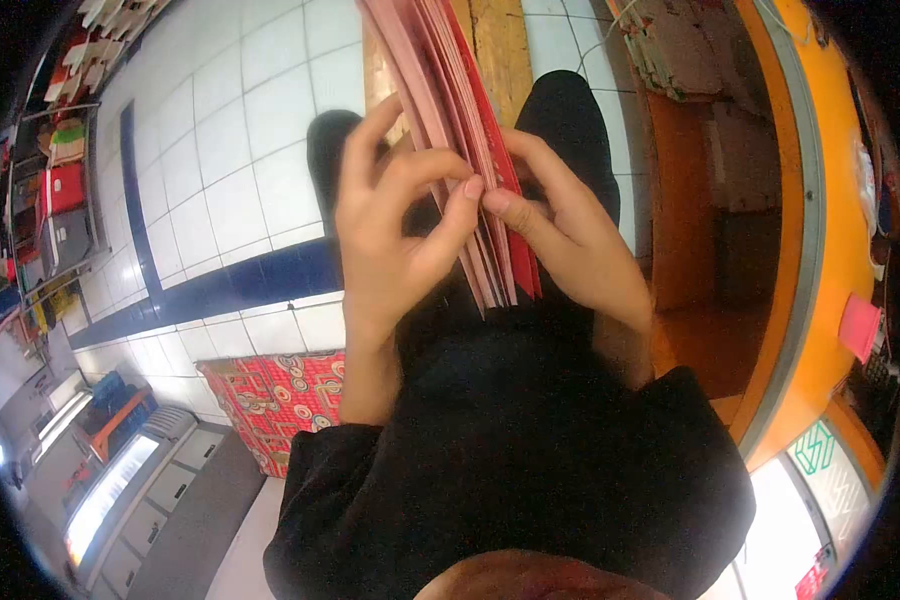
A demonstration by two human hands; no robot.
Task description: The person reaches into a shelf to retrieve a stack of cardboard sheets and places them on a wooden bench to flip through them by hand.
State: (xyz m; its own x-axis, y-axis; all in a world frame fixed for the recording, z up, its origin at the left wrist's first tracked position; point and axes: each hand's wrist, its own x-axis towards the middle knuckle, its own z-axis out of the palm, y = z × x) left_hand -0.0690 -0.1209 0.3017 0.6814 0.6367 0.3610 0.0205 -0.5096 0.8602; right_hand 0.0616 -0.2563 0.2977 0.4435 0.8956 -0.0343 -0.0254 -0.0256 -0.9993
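Booklet [450, 120]: pink leaves, red cover. Floor tiles [220, 140]: white, blue band. Cloth [280, 398]: red, circle-patterned. Shirt [530, 440]: black.

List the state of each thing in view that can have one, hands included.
Left hand: thumb and forefinger nearly together at the sheets' edges.
Right hand: gripping the bundle, thumb on its edge.
Pink sheets: loosely spread, gaps between some.
Red cover: along the sheets' right-hand side.
Gray drawers: appear shut.
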